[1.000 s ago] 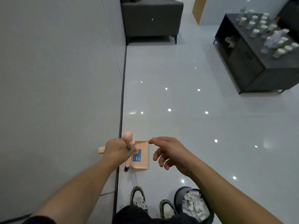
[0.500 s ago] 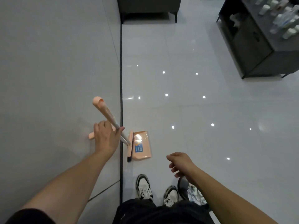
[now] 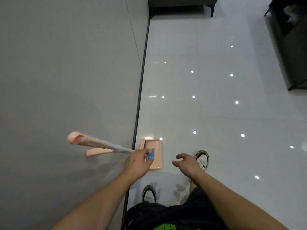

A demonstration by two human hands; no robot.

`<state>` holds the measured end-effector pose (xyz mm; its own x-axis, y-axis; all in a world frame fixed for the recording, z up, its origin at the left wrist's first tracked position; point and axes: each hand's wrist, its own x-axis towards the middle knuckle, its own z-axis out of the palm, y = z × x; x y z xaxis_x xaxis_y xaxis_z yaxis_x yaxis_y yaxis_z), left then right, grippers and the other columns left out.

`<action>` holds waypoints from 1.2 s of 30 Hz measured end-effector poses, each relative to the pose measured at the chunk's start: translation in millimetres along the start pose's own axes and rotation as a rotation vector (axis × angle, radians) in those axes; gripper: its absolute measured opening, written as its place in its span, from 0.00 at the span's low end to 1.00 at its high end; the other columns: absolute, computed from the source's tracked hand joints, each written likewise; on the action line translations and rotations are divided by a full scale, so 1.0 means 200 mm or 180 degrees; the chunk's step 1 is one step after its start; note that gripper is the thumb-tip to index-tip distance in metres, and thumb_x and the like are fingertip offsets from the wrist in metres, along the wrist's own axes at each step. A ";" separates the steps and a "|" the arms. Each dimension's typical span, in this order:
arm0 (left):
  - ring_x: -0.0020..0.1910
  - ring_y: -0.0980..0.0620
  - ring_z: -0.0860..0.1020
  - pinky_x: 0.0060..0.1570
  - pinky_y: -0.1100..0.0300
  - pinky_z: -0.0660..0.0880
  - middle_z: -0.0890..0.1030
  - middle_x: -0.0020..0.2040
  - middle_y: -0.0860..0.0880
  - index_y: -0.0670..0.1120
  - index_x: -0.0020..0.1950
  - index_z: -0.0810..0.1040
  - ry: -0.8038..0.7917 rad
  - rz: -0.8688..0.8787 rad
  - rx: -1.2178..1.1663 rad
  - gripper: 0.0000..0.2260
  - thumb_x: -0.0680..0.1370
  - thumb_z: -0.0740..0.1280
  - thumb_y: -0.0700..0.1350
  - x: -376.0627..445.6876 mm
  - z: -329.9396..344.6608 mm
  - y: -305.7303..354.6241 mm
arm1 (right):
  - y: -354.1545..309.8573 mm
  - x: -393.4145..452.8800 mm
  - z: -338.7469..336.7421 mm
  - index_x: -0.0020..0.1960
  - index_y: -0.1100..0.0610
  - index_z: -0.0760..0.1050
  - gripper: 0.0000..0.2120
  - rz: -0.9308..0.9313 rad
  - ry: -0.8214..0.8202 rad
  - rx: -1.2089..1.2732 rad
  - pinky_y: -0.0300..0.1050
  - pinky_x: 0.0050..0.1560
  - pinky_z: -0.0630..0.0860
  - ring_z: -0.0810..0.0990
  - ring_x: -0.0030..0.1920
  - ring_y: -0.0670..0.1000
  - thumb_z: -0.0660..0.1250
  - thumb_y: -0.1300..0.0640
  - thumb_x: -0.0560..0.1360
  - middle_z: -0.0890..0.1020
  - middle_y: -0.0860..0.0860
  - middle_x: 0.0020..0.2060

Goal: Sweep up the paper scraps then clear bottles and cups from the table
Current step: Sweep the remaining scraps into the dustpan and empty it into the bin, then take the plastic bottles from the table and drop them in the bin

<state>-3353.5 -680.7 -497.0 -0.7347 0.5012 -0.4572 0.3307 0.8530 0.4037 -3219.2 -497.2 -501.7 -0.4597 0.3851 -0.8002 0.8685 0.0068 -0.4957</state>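
Two hands over dustpan (image 3: 156, 156) at lower centre: left hand (image 3: 137, 161) gripping broom handle (image 3: 99, 143), long axis slanting up-left toward wall (image 3: 66, 72); right hand (image 3: 186, 163) empty, fingers loosely spread, just right of pan.

Single head-worn wide-angle view, looking steeply down from standing height. Faces along seam between grey wall (image 3: 66, 72) on left and glossy floor (image 3: 216, 113) on right. Nearest: own forearms and shoes (image 3: 149, 193) at bottom edge. Farthest: dark sofa base (image 3: 181, 4) at top. No second view.
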 end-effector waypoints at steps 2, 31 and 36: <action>0.53 0.50 0.77 0.49 0.59 0.72 0.79 0.53 0.52 0.53 0.58 0.77 -0.0119 0.0133 0.0118 0.16 0.74 0.66 0.59 0.19 0.02 0.22 | -0.02 0.12 -0.19 0.67 0.51 0.75 0.23 -0.0146 0.0037 -0.0118 0.41 0.46 0.72 0.79 0.48 0.49 0.71 0.48 0.74 0.82 0.49 0.48; 0.66 0.49 0.69 0.62 0.55 0.67 0.70 0.69 0.50 0.51 0.72 0.67 -0.1129 0.2448 0.0765 0.25 0.77 0.64 0.57 2.66 0.12 3.92 | -0.32 1.21 -3.52 0.76 0.50 0.65 0.32 0.0715 0.1792 0.1797 0.40 0.52 0.71 0.75 0.65 0.53 0.72 0.49 0.75 0.74 0.56 0.69; 0.66 0.48 0.69 0.61 0.54 0.68 0.70 0.69 0.49 0.51 0.71 0.68 -0.1078 0.2525 0.0878 0.24 0.76 0.65 0.56 3.05 0.07 4.38 | -0.50 1.45 -3.92 0.75 0.49 0.66 0.32 0.0715 0.1949 0.2202 0.41 0.52 0.71 0.76 0.62 0.52 0.72 0.48 0.74 0.74 0.55 0.67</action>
<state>-3504.8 374.0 -433.6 -0.0313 0.9355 -0.3519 0.8279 0.2215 0.5153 -3293.3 337.2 -419.8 0.0521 0.7290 -0.6825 0.5320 -0.5987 -0.5988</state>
